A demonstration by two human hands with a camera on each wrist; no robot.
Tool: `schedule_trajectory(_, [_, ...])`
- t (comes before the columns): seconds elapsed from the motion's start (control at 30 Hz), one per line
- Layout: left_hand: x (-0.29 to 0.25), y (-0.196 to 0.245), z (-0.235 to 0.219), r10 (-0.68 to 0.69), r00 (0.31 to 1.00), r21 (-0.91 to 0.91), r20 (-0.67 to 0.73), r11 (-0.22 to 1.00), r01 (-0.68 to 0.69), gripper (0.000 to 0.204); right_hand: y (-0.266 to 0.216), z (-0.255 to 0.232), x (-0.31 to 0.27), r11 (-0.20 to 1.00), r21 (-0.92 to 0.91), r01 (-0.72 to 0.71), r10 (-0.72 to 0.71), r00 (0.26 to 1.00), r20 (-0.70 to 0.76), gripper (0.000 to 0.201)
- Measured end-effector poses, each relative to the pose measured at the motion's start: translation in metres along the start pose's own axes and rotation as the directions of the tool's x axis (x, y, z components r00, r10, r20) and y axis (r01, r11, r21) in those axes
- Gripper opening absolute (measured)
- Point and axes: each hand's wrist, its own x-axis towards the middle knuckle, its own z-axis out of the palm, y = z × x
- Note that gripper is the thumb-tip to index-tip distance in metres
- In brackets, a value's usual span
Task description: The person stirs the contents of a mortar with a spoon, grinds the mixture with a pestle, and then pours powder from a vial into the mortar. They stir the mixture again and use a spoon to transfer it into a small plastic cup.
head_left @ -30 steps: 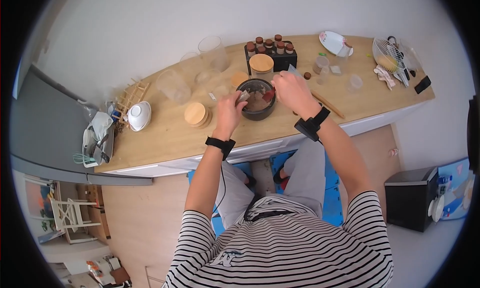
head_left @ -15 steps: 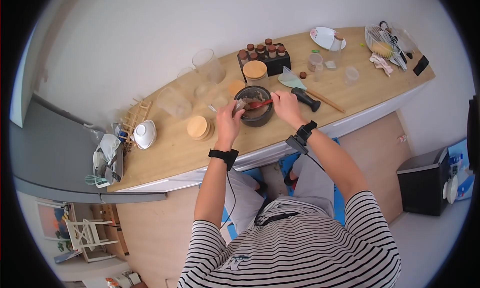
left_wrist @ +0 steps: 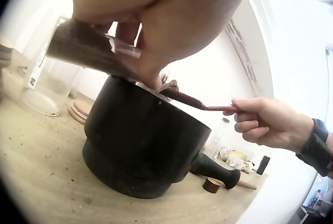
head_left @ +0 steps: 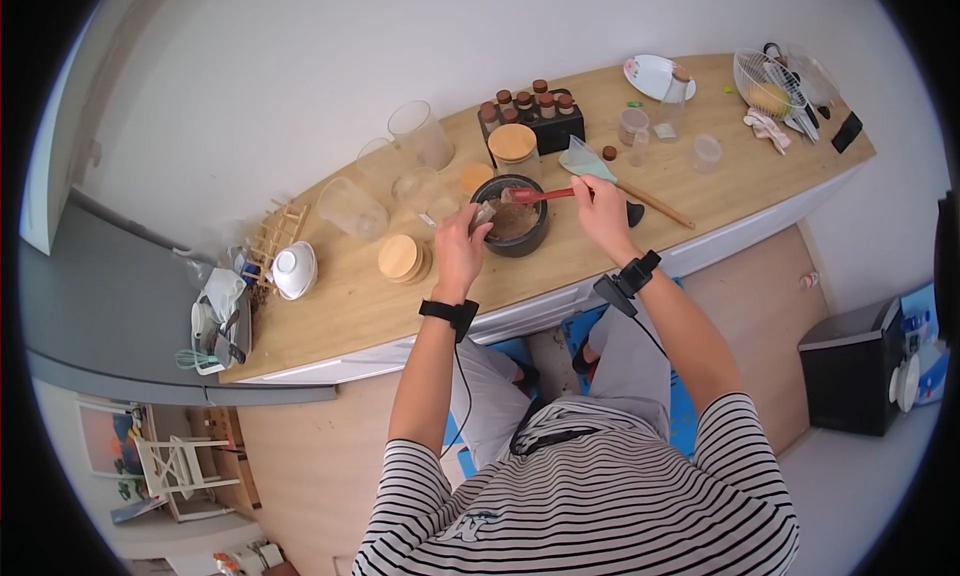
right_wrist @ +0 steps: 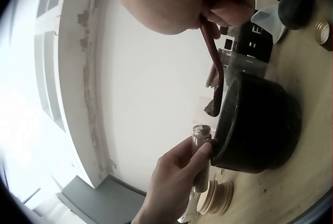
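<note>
My left hand (head_left: 460, 256) holds a small glass bottle (right_wrist: 201, 161) of brown powder at the rim of the black mortar (left_wrist: 140, 141). Its uncapped mouth points toward the mortar. In my right hand (head_left: 603, 216) is the thin handle of a red spatula (head_left: 545, 195). A little clump of brown powder (left_wrist: 170, 85) sits on its tip, close by the bottle's mouth. More powder (head_left: 510, 223) lies inside the mortar. The black pestle (left_wrist: 218, 172) rests on the counter to the mortar's right, mostly hidden behind my right hand in the head view.
Behind the mortar stand a wood-lidded jar (head_left: 514, 151) and a black rack (head_left: 555, 131) of brown-capped bottles. Clear containers (head_left: 352, 209) and a wood-lidded jar (head_left: 402, 259) are at left. A pale green spatula (head_left: 585, 164) and loose cap (left_wrist: 211, 185) lie at right.
My right hand has drawn back to the right from over the mortar, lifting the red spatula out of the bowl toward the bottle's mouth. My left hand keeps its hold on the bottle.
</note>
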Motion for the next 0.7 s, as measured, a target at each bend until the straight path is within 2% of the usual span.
schedule_trajectory(0.23, [0.001, 0.003, -0.001, -0.001, 1.0, 0.031, 0.018, 1.0, 0.0, 0.034, -0.017, -0.005, -0.004, 0.996, 0.015, 0.084, -0.085, 0.995, 0.054, 0.024])
schedule_trajectory(0.53, [0.001, 0.004, -0.001, 0.05, 0.999, 0.052, -0.019, 0.997, -0.049, 0.033, -0.035, -0.001, -0.006, 0.961, 0.004, 0.276, -0.276, 0.961, 0.012, 0.016])
schedule_trajectory(0.7, [0.002, 0.004, -0.001, 0.052, 0.999, 0.066, -0.001, 0.997, -0.052, 0.033, -0.038, -0.001, -0.007, 0.957, -0.012, 0.289, -0.289, 0.957, 0.011, 0.015])
